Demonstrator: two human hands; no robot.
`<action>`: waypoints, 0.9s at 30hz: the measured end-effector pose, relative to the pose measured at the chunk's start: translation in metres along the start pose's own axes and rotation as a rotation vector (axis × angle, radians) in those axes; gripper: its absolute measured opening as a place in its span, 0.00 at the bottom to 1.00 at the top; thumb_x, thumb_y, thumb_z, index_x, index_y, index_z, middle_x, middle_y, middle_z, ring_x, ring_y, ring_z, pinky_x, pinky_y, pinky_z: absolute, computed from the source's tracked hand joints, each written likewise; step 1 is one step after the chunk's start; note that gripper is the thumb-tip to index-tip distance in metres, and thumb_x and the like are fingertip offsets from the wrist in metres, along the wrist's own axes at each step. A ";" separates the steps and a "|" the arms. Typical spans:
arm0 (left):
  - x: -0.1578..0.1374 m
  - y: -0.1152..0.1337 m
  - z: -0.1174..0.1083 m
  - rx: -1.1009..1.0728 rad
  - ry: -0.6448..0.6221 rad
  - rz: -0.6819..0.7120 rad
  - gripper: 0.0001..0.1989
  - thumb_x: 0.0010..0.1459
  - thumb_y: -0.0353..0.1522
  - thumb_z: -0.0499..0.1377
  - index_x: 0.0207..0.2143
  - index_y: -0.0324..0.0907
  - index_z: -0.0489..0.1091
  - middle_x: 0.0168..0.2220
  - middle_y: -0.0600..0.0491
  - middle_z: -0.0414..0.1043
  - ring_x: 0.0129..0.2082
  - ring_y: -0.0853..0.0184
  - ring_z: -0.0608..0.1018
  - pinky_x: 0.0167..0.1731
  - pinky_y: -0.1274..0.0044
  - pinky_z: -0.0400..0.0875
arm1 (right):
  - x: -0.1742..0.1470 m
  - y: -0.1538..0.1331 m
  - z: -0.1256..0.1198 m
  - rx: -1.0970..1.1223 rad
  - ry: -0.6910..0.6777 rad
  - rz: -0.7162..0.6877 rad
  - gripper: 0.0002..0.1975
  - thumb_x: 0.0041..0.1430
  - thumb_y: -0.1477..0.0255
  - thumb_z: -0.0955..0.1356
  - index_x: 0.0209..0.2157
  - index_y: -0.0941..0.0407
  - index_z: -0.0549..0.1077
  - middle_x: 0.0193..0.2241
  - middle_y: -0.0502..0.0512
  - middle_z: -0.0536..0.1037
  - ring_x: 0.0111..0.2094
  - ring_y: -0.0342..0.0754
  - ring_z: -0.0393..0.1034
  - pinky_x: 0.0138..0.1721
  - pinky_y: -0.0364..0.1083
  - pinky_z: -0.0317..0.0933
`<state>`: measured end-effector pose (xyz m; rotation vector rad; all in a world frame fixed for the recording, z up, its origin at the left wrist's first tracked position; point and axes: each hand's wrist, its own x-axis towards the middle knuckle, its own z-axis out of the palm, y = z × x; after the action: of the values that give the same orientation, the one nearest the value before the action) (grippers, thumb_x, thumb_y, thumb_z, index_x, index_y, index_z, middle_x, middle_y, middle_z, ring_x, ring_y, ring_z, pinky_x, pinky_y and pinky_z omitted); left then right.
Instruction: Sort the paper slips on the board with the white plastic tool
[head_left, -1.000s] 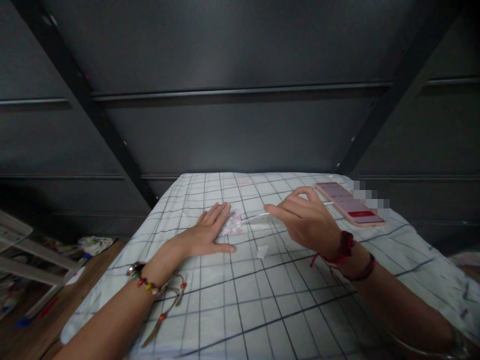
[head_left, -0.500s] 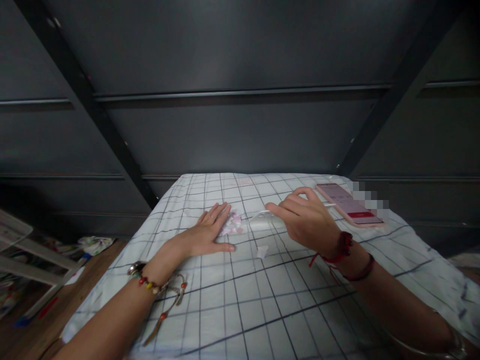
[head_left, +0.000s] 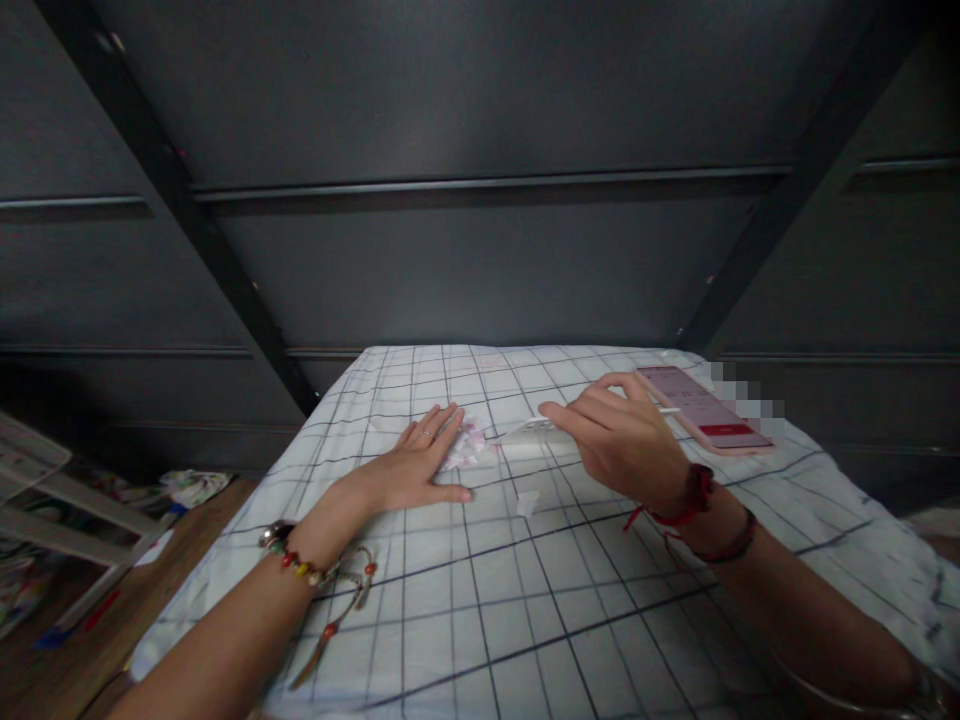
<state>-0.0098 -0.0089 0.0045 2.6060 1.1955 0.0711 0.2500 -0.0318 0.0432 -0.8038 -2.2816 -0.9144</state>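
Head view: right hand (head_left: 624, 432) pinches white tool (head_left: 529, 427), broader-looking than before; left hand (head_left: 411, 472) flat.

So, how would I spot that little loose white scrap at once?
Find the white cloth with dark grid lines. Look between the left hand and the right hand. The small white scrap lies there, touched by neither hand and plain-looking, unlike the pink-patterned piece by the left hand.

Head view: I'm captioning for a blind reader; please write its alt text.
A person's right hand holds a slim white item over a checked cloth, while the left hand lies flat by a pinkish patterned piece; a phone lies at right.
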 end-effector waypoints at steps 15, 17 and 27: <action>0.000 0.000 0.000 0.008 -0.009 -0.015 0.49 0.50 0.58 0.48 0.62 0.42 0.28 0.63 0.44 0.22 0.60 0.48 0.34 0.55 0.58 0.37 | 0.002 -0.005 0.002 0.016 -0.038 -0.063 0.18 0.48 0.86 0.57 0.35 0.57 0.70 0.20 0.47 0.69 0.25 0.43 0.57 0.37 0.47 0.48; 0.000 -0.001 0.000 0.019 -0.010 -0.017 0.49 0.51 0.58 0.48 0.62 0.42 0.27 0.63 0.43 0.22 0.60 0.48 0.34 0.55 0.58 0.37 | 0.002 -0.007 0.001 0.047 -0.047 -0.089 0.18 0.48 0.87 0.56 0.35 0.57 0.69 0.19 0.47 0.69 0.25 0.43 0.57 0.37 0.47 0.48; 0.000 -0.002 0.002 0.045 -0.022 -0.009 0.49 0.51 0.58 0.46 0.62 0.37 0.29 0.62 0.38 0.23 0.60 0.49 0.33 0.55 0.58 0.37 | 0.003 -0.005 -0.004 0.088 0.017 -0.120 0.17 0.51 0.86 0.55 0.35 0.57 0.68 0.19 0.47 0.68 0.24 0.43 0.56 0.36 0.47 0.50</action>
<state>-0.0110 -0.0076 0.0018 2.6325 1.2151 0.0132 0.2457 -0.0364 0.0457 -0.6250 -2.3585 -0.8634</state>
